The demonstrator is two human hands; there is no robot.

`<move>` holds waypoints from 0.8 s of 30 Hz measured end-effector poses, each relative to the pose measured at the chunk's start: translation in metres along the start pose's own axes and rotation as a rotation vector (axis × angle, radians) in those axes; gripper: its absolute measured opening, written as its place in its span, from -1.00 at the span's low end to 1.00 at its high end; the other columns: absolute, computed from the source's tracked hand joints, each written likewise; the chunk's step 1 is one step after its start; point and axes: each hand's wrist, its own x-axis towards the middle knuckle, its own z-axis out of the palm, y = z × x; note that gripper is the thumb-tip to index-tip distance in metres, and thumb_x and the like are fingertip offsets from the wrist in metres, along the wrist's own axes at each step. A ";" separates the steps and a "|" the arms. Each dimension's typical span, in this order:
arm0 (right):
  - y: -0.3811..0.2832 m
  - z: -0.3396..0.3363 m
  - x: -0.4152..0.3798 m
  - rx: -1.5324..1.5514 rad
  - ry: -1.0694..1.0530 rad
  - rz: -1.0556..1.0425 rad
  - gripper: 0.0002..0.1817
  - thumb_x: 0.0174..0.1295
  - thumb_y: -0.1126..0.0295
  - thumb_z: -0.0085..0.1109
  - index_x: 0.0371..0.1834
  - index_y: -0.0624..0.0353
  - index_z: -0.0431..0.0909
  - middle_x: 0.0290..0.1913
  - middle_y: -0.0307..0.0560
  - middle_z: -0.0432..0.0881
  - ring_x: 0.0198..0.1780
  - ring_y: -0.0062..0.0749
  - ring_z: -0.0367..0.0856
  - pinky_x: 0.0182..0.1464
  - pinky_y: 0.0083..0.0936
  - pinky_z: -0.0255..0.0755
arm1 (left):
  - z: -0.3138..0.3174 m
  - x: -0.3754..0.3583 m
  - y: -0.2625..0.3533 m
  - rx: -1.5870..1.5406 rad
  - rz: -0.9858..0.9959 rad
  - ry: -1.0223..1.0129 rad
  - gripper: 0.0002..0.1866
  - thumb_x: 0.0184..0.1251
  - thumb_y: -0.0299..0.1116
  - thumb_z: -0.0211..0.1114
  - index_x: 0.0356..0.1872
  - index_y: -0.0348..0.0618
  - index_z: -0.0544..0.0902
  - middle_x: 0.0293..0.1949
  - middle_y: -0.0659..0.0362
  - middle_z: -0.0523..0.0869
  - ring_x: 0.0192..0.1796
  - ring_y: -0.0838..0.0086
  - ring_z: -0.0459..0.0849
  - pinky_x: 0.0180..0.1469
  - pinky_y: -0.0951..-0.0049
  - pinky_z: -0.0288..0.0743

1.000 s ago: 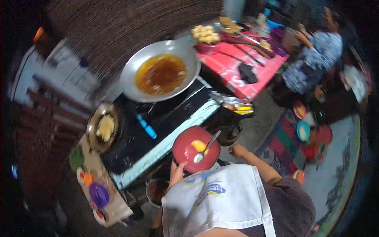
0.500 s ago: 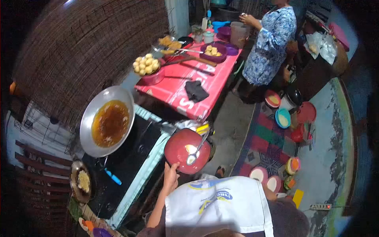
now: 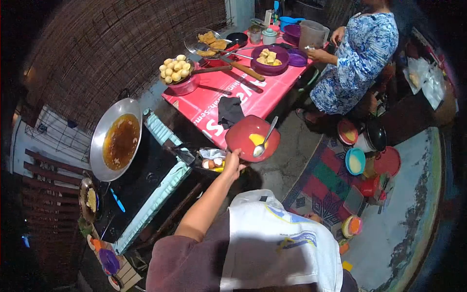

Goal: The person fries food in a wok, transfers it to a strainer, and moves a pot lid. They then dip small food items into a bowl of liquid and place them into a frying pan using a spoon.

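My left hand (image 3: 233, 166) grips the near rim of a red bowl (image 3: 234, 138), fingers closed round its edge. In the bowl lie a little yellow liquid (image 3: 257, 139) and a metal spoon (image 3: 265, 139), its handle reaching over the far rim. The bowl is held out near the corner of the red-covered table (image 3: 214, 104), beside a dark cloth (image 3: 230, 111). Only a sliver of my right hand (image 3: 314, 217) shows past the white apron (image 3: 279, 243); its fingers are hidden.
A large wok (image 3: 99, 146) of brown oil and a small pan (image 3: 89, 199) stand on the stove (image 3: 131, 194) at left. Eggs (image 3: 212, 163) sit beside the stove. Peeled eggs (image 3: 175, 69) and a purple bowl (image 3: 269, 68) are on the table. Another person (image 3: 362, 63) stands at right.
My left hand has carried the bowl forward and to the right, toward the table corner, uncovering the eggs beside the stove. The other person's hands have lowered. My view has shifted.
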 end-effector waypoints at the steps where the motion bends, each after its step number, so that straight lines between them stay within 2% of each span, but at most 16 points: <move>1: 0.000 -0.002 0.013 0.016 -0.006 0.017 -0.79 0.07 0.24 0.10 -0.47 0.14 0.60 -0.39 0.03 0.63 -0.33 -0.21 0.61 -0.23 -0.36 0.44 | 0.009 0.015 0.002 -0.015 0.014 -0.004 -0.62 0.22 -0.26 0.05 0.04 -0.17 0.35 -0.09 0.07 0.54 -0.11 0.29 0.58 -0.18 0.14 0.54; 4: -0.004 -0.010 0.044 0.024 -0.011 0.028 -0.80 0.07 0.25 0.10 -0.46 0.14 0.60 -0.39 0.03 0.63 -0.33 -0.22 0.61 -0.23 -0.36 0.44 | 0.033 0.059 0.015 0.033 0.003 0.089 -0.62 0.26 -0.28 -0.01 0.07 -0.18 0.33 -0.10 0.06 0.54 -0.09 0.32 0.59 -0.17 0.22 0.57; 5: -0.003 -0.013 0.057 0.017 -0.017 0.033 -0.80 0.07 0.25 0.10 -0.46 0.14 0.60 -0.39 0.03 0.63 -0.34 -0.22 0.61 -0.23 -0.36 0.44 | 0.039 0.072 0.018 0.039 0.009 0.101 -0.64 0.24 -0.27 0.00 0.03 -0.19 0.36 -0.12 0.05 0.56 -0.14 0.32 0.60 -0.21 0.24 0.58; 8: 0.000 -0.026 0.103 -0.030 -0.039 0.027 -0.80 0.07 0.26 0.11 -0.46 0.14 0.60 -0.39 0.02 0.63 -0.34 -0.23 0.61 -0.23 -0.36 0.44 | 0.041 0.133 0.015 -0.057 -0.004 0.149 -0.66 0.22 -0.26 0.04 -0.02 -0.17 0.41 -0.13 0.07 0.57 -0.16 0.32 0.59 -0.24 0.20 0.54; 10: 0.024 -0.031 0.150 -0.093 -0.045 0.003 -0.81 0.07 0.26 0.11 -0.46 0.14 0.60 -0.39 0.02 0.64 -0.34 -0.23 0.61 -0.23 -0.37 0.44 | 0.050 0.160 0.029 -0.103 -0.035 0.139 -0.68 0.21 -0.26 0.03 -0.06 -0.19 0.44 -0.14 0.08 0.58 -0.17 0.29 0.59 -0.28 0.24 0.53; 12: 0.063 -0.034 0.201 -0.187 -0.041 -0.031 -0.81 0.07 0.26 0.11 -0.45 0.14 0.60 -0.39 0.02 0.64 -0.35 -0.23 0.61 -0.23 -0.37 0.44 | 0.063 0.173 0.043 -0.076 0.024 0.228 -0.71 0.26 -0.31 -0.04 -0.08 -0.24 0.41 -0.13 0.01 0.55 -0.17 0.27 0.61 -0.26 0.25 0.60; 14: 0.097 -0.043 0.252 -0.293 -0.012 -0.082 -0.81 0.08 0.27 0.11 -0.45 0.14 0.60 -0.39 0.02 0.64 -0.35 -0.24 0.61 -0.23 -0.37 0.44 | 0.071 0.198 0.052 -0.268 0.052 0.232 -0.76 0.24 -0.37 -0.04 -0.15 -0.27 0.43 -0.14 -0.04 0.55 -0.10 0.14 0.60 -0.08 0.10 0.56; 16: 0.118 -0.057 0.291 -0.358 0.038 -0.136 -0.81 0.08 0.27 0.11 -0.45 0.14 0.60 -0.39 0.02 0.64 -0.35 -0.24 0.61 -0.23 -0.37 0.44 | 0.075 0.219 0.061 -0.291 0.070 0.293 -0.77 0.23 -0.37 -0.04 -0.16 -0.28 0.43 -0.14 -0.05 0.55 -0.09 0.13 0.59 -0.09 0.10 0.56; 17: 0.087 -0.075 0.293 -0.376 0.080 -0.162 -0.82 0.08 0.27 0.11 -0.45 0.14 0.60 -0.39 0.02 0.64 -0.36 -0.24 0.61 -0.23 -0.37 0.44 | 0.076 0.229 0.064 -0.288 0.061 0.299 -0.77 0.23 -0.37 -0.04 -0.16 -0.28 0.43 -0.14 -0.05 0.55 -0.09 0.13 0.59 -0.09 0.10 0.56; 18: 0.054 -0.101 0.300 -0.125 0.045 -0.093 -0.84 0.07 0.29 0.12 -0.42 0.12 0.61 -0.38 0.01 0.64 -0.35 -0.26 0.61 -0.23 -0.38 0.44 | 0.077 0.238 0.066 -0.307 0.083 0.322 -0.76 0.24 -0.36 -0.05 -0.15 -0.27 0.43 -0.13 -0.05 0.55 -0.08 0.13 0.59 -0.08 0.11 0.56; 19: -0.043 -0.151 0.283 0.125 0.029 -0.021 -0.85 0.07 0.30 0.13 -0.40 0.10 0.62 -0.37 -0.01 0.65 -0.35 -0.28 0.62 -0.22 -0.38 0.45 | 0.076 0.246 0.070 -0.323 0.108 0.344 -0.75 0.25 -0.35 -0.05 -0.13 -0.27 0.43 -0.12 -0.04 0.55 -0.08 0.14 0.59 -0.07 0.13 0.56; 20: -0.096 -0.165 0.278 0.131 0.023 -0.012 -0.85 0.07 0.30 0.13 -0.40 0.10 0.62 -0.37 -0.01 0.65 -0.35 -0.28 0.62 -0.22 -0.38 0.45 | 0.071 0.252 0.070 -0.312 0.103 0.348 -0.75 0.25 -0.35 -0.05 -0.13 -0.27 0.43 -0.12 -0.04 0.55 -0.08 0.14 0.59 -0.07 0.13 0.56; 21: -0.136 -0.174 0.280 0.131 0.032 -0.056 -0.84 0.09 0.30 0.10 -0.38 0.09 0.62 -0.36 0.00 0.65 -0.32 -0.26 0.62 -0.22 -0.37 0.45 | 0.063 0.257 0.067 -0.343 0.111 0.392 -0.69 0.26 -0.32 -0.06 -0.04 -0.26 0.39 -0.06 -0.02 0.54 -0.05 0.17 0.58 -0.08 0.13 0.56; 22: -0.170 -0.187 0.301 0.138 0.061 -0.106 -0.83 0.11 0.30 0.07 -0.36 0.07 0.63 -0.36 0.01 0.64 -0.30 -0.25 0.63 -0.22 -0.36 0.45 | 0.072 0.276 0.075 -0.375 0.128 0.416 -0.63 0.27 -0.29 -0.07 0.05 -0.24 0.36 -0.01 0.00 0.53 -0.03 0.20 0.58 -0.09 0.14 0.56; 23: -0.193 -0.194 0.309 0.143 0.072 -0.109 -0.83 0.11 0.30 0.07 -0.36 0.07 0.63 -0.36 0.01 0.64 -0.30 -0.25 0.63 -0.22 -0.36 0.45 | 0.072 0.281 0.077 -0.375 0.149 0.422 -0.63 0.28 -0.27 -0.07 0.05 -0.22 0.36 -0.01 0.02 0.53 -0.03 0.21 0.58 -0.09 0.15 0.57; 24: -0.211 -0.200 0.317 0.039 -0.025 -0.133 -0.82 0.11 0.29 0.06 -0.34 0.06 0.63 -0.35 0.01 0.64 -0.29 -0.22 0.63 -0.23 -0.34 0.45 | 0.069 0.286 0.077 -0.378 0.169 0.435 -0.63 0.28 -0.26 -0.07 0.06 -0.21 0.37 -0.01 0.03 0.53 -0.04 0.23 0.58 -0.09 0.15 0.57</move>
